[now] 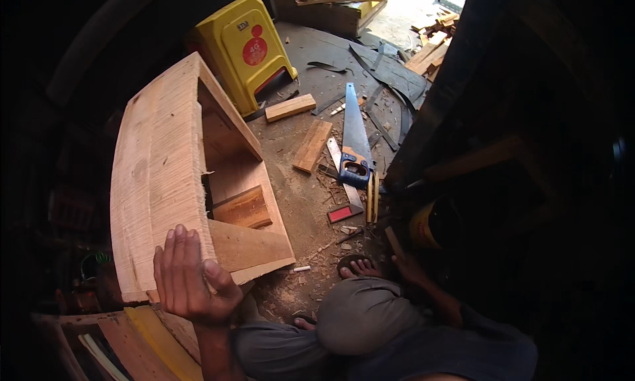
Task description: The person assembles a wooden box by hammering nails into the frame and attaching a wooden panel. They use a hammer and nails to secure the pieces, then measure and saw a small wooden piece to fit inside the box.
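Left hand (pixel 195 278) is flat on the near end of the open-sided wooden box (pixel 155 169) – fingers straight and side by side, thumb apart at the edge of the opening. That grip is spread, not closed round anything. Right hand (pixel 413 272) is in shade beside the right knee; a short wooden strip (pixel 395 242) runs up from it. Can't tell whether that grip is pinching the strip – too dark.

Box is on the person's left, opening turned to the right, rough grain on the broad panel, splintered edge at the opening. A loose wood block (pixel 245 209) sits inside.

On the floor (pixel 281 172), right of the box: handsaw (pixel 356 133) with blue-and-orange handle, blade pointing away, lying over the try square (pixel 342 213), whose stock has a red face. Yellow slim strips (pixel 372 199) lie beside the square. Two offcuts, one farther (pixel 290 108) and one nearer (pixel 312 146), lie between box and saw. Shavings all around. Yellow plastic stool (pixel 241 57) stands just past the box's far end.
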A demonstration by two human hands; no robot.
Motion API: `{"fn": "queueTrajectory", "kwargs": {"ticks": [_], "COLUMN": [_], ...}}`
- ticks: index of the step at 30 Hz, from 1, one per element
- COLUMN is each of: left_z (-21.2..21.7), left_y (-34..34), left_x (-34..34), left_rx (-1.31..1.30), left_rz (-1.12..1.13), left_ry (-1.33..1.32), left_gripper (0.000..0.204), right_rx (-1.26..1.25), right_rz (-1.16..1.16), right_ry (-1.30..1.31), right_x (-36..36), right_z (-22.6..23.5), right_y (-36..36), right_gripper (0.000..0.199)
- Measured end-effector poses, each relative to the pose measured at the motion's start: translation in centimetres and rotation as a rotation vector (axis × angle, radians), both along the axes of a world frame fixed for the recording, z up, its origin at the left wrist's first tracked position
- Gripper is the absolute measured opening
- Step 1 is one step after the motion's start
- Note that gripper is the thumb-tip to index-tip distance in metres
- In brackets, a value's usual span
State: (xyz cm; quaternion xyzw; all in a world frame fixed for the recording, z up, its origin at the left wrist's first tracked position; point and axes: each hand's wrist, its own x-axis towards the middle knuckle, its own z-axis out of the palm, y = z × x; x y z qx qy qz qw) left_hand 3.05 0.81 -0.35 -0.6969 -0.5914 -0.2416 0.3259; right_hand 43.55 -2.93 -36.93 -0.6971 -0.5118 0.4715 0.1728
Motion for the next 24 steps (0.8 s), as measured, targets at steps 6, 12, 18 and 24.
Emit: {"fn": "queueTrajectory", "kwargs": {"ticks": [6,12,18,24], "left_z": [-0.2,-0.2,-1.2,-1.1], "left_y": [1.7,4.0,2.0,1.2], "left_x": [2.1,3.8,3.3,3.5], "left_rx": [-0.053,0.034,-0.010,-0.104], "left_rz": [-0.007,-0.009,-0.063,-0.035], "left_ry": [-0.014,-0.005,0.074,0.117], "left_gripper": [0.045,0.041,0.043,0.044], "right_rx": [-0.013,0.162,0.034,0.109], "right_rz": [0.273,-0.242,0.151,0.092], "right_ry": [-0.346,-0.411,-0.772,-0.847], "right_x": [6.0,9.4,12.1,12.9], "right_z": [6.6,13.2,2.6,1.6], "right_y": [-4.5,2.7,5.4,6.8], "right_gripper": [0.044,0.022,0.019,0.019]}}
